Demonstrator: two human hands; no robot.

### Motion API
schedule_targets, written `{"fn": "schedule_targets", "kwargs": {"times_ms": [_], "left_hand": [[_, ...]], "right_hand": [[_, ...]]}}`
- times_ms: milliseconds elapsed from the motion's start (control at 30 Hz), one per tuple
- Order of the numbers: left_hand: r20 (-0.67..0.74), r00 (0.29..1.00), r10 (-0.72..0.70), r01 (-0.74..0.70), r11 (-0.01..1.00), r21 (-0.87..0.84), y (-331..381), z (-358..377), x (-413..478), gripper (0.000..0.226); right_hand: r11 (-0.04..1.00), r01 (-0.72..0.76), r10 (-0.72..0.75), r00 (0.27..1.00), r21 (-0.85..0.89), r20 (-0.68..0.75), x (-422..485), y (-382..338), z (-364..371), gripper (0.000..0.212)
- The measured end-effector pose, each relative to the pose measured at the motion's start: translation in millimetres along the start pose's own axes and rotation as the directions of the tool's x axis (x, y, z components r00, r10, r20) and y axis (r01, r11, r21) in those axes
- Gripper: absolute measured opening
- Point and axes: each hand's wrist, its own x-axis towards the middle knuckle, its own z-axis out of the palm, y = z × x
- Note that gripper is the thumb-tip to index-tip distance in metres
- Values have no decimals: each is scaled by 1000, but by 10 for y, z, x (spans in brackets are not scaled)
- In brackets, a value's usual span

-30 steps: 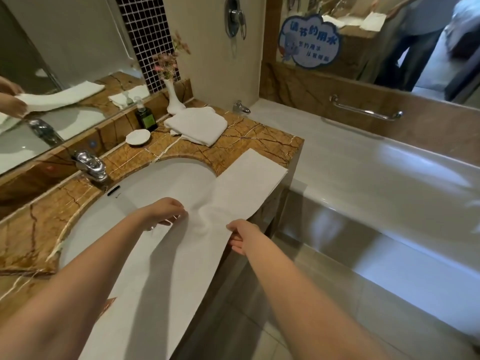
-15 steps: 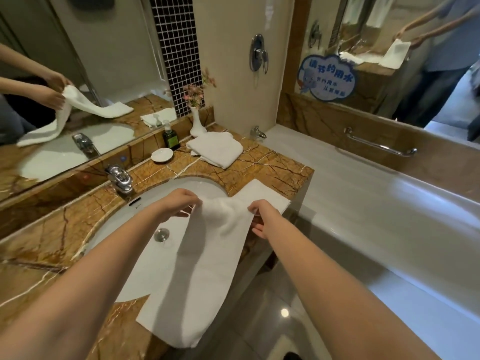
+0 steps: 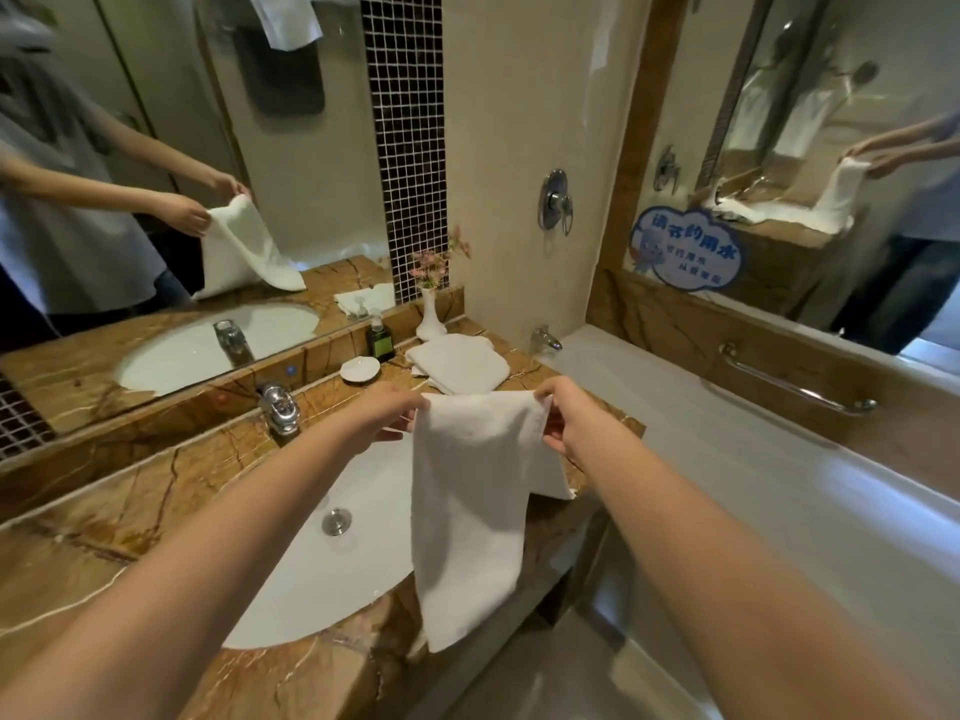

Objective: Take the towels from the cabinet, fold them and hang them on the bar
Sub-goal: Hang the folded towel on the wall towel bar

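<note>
Head view: towel lifted by its corners over a hotel-style washbasin

A long white terry towel (image 3: 467, 501) hangs in the air above the front of a brown veined marble counter (image 3: 130, 511), held up by a person at the basin. The left hand (image 3: 387, 415) pinches the top left corner and the right hand (image 3: 571, 423) pinches the top right one, thumbs and fingers closed on the cloth and the top edge stretched nearly level between them. The towel's near layer drops straight down across the right side of the white oval sink (image 3: 332, 579) and its lower end dangles past the counter's front edge. A second part of the cloth shows behind it on the right, low by the counter's corner.

Just beyond the hands, a stack of folded white towels (image 3: 460, 363) lies at the back of the counter. To its left stand a slim white vase (image 3: 430, 319) of pink flowers, a dark green pump bottle (image 3: 379, 340) and a small white soap dish (image 3: 359, 368). A chrome tap (image 3: 279, 407) sits behind the sink, and a round metal drain plug (image 3: 336, 522) shows in the bowl.

The wall mirror (image 3: 156, 148) behind the counter reflects the arms and the raised towel. To the right runs a white bathtub (image 3: 779, 485) with a chrome grab bar (image 3: 795, 387) on its stone surround, and a blue cloud-shaped sign (image 3: 685, 254) above it.
</note>
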Motion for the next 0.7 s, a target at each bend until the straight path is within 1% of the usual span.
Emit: {"fn": "schedule_targets", "kwargs": {"times_ms": [33,200,333,400,467,600,700], "left_hand": [[-11,1000,4,-4,1000,-18,65,-4,-21,9],[-101,995,3,-12,995,-95,343,-53,-146,8],[-166,986,-19,-10,985,-170,488,-145,-222,8],[-203,979,-13,-23,984,-175,550,-188,-250,11],[-244,970,-11,-29,987,-158,618,-236,-290,14],[-299,954,-10,-53,978,-200,758,-330,-393,8],[-332,943,-27,-60,967,-248,794,-416,-434,11]], "right_hand": [[1000,16,-16,1000,-6,7,-11,-68,-2,12],[993,85,-80,994,-78,70,74,-385,-15,19],[976,157,-134,980,-154,147,99,-626,9,16],[949,207,-167,970,-237,176,98,-742,34,15],[926,261,-202,953,-271,227,103,-856,67,15],[864,370,-258,908,-341,331,161,-1030,170,26],[832,419,-275,881,-364,384,191,-1099,249,22]]}}
